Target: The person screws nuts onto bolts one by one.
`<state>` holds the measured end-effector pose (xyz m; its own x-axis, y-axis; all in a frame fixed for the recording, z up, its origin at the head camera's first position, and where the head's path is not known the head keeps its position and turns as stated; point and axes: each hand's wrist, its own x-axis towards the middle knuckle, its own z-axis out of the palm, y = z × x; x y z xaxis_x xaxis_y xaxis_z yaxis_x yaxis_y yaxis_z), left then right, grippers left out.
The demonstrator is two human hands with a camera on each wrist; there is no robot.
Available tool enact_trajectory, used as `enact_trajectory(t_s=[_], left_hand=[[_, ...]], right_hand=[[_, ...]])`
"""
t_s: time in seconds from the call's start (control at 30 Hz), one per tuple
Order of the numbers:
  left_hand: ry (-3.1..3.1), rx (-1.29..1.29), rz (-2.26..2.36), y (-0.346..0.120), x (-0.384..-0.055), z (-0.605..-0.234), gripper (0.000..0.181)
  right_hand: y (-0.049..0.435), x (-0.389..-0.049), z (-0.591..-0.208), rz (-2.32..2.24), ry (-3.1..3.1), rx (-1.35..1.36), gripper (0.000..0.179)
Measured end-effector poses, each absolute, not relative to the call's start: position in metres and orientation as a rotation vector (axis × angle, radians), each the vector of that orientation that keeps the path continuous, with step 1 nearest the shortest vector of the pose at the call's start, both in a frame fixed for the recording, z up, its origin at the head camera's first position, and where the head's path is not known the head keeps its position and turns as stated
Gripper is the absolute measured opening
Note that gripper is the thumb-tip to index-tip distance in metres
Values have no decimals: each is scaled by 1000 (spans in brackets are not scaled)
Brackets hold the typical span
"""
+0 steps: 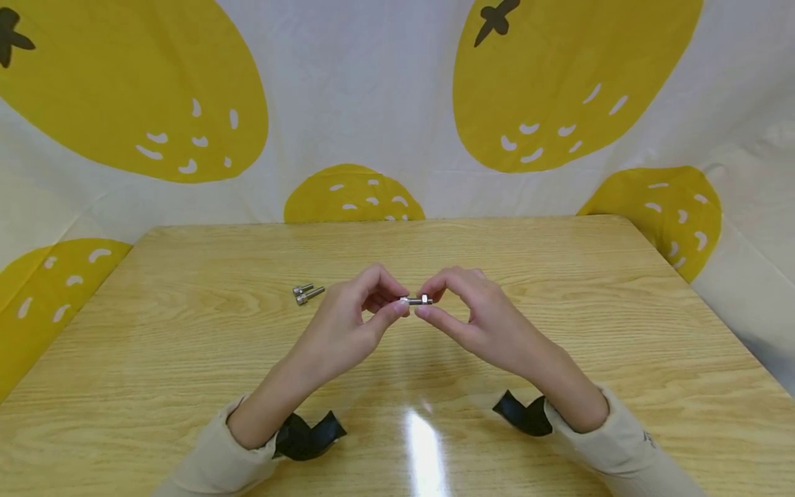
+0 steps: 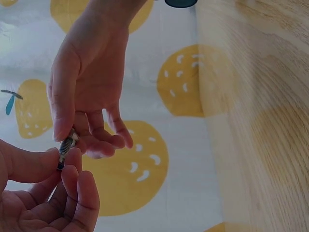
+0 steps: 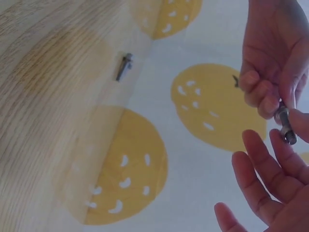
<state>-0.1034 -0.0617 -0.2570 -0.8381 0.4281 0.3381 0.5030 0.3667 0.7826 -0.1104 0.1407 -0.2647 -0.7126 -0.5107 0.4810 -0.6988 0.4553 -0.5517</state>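
In the head view, my left hand (image 1: 348, 324) pinches the head end of a silver bolt (image 1: 415, 301) between thumb and index finger. The bolt lies level, its threaded end toward the right. A hex nut (image 1: 425, 299) sits around the shank near that end. My right hand (image 1: 491, 328) has its thumb and index fingertips at the nut, one on either side. From the right wrist, the bolt (image 3: 287, 126) appears between both hands, and the right hand's other fingers (image 3: 256, 186) are spread apart. The left wrist view shows the threads (image 2: 63, 149) between the two hands.
Two more silver socket-head bolts (image 1: 310, 295) lie side by side on the wooden table (image 1: 186, 359), left of the hands. Behind the table hangs a white cloth (image 1: 360, 90) with yellow fruit prints. Black straps (image 1: 310, 436) stick out at both wrists.
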Motion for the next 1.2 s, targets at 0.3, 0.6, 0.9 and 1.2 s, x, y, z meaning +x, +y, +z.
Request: enact_trajectory(t_s=[0.3, 0.6, 0.9, 1.2], left_hand=[[-2530, -875, -1491, -61, -103, -257, 10], [-2541, -865, -1490, -61, -104, -257, 10], [-2543, -860, -1477, -61, -104, -256, 11], [-2552, -852, -1473, -62, -103, -255, 10]], right_hand=[[140, -110, -265, 1085, -2530, 1005, 14], [143, -110, -261, 1160, -2624, 948, 25], [144, -112, -261, 1127, -2402, 1173, 29], [144, -113, -262, 1088, -2391, 1161, 19]])
